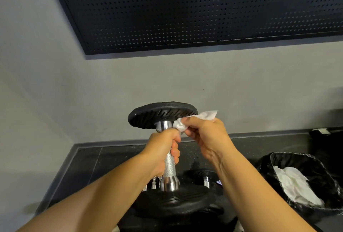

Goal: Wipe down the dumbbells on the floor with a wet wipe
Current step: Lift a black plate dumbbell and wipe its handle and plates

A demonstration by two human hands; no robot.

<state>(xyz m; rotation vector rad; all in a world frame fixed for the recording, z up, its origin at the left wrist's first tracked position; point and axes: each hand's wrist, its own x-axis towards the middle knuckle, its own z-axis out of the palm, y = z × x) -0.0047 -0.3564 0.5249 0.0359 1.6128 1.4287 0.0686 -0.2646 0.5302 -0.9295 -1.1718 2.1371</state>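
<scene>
1. The dumbbell [169,166] is held upright at the near centre, its long axis near vertical, with one plate up and one down.
2. Its knurled handle is gripped by the left hand [163,146], fingers wrapped round it.
3. The wet wipe [204,115] is pinched in the right hand [206,135] against the underside of the upper plate [161,113].
4. A second dumbbell [206,178] lies on the floor [111,157] behind.

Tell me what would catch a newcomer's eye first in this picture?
The eye lands on the dumbbell, held upright in the middle by the left hand, which grips its metal handle. The right hand pinches a white wet wipe up by the collar under the top plate. At lower right a black-lined bin holds crumpled used wipes, and a dark perforated panel fills the wall above.
</scene>
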